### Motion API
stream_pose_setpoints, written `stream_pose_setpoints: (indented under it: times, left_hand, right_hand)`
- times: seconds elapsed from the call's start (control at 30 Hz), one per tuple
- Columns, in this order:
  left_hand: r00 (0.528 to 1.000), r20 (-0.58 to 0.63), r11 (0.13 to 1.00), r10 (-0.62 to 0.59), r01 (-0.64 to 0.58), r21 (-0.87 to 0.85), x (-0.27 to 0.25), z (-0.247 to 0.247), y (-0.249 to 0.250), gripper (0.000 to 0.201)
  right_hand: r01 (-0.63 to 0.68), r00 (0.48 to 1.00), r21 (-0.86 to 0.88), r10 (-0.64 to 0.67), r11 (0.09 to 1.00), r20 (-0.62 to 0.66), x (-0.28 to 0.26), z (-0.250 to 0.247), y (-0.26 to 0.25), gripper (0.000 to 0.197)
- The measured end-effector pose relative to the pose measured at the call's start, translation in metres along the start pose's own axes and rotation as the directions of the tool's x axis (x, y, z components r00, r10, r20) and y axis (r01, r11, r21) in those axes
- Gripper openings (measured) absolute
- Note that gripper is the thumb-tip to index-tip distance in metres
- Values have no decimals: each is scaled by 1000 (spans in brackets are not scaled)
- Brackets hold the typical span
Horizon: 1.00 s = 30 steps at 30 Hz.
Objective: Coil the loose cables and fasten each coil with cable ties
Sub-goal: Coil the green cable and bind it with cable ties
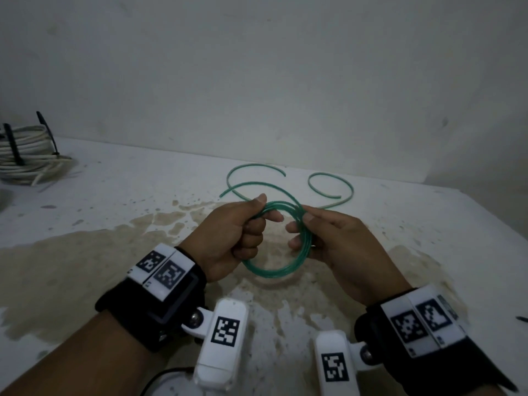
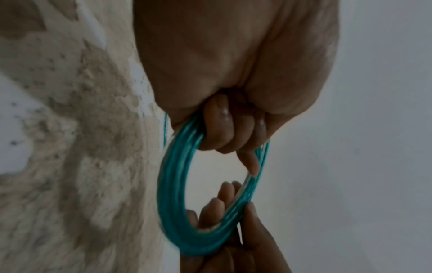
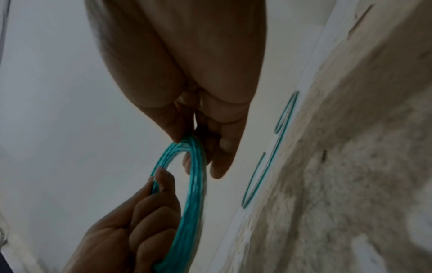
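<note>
A thin green cable is wound into a small coil of several turns, held above the stained white table. My left hand grips the coil's left side, fingers curled round the strands and thumb on top. My right hand pinches the right side between thumb and fingers. In the left wrist view the coil hangs below my left hand. In the right wrist view my right hand holds the coil at its top. The loose tail lies in curves on the table behind.
A coil of white cable bound with black cable ties sits at the far left of the table. A plain wall rises close behind. A dark thin object lies at the right edge. Brown stains cover the table.
</note>
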State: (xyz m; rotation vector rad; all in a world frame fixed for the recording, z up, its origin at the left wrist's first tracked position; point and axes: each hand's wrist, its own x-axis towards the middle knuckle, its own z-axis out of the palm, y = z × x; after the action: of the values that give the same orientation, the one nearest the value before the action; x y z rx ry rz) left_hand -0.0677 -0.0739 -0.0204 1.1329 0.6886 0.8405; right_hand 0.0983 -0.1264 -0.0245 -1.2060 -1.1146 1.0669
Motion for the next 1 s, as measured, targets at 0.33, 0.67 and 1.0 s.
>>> stream_pose_setpoints:
  times: [0.33,0.67,1.0]
  left_hand:
    - [1000,4,991,-13,13,137,-2,9,-9,28]
    - [907,-181,829,379,-246,503,0,4,-7,31]
    - [978,-94,973,185,-169,156,-3,29,-20,34]
  right_hand:
    - [78,997,-174,-75,982,26,-5,3,2,25]
    - [145,973,-400,-203,905,-107,-10,-3,-7,20]
    - [69,969,3,-67,998,-237,-8,-4,-12,16]
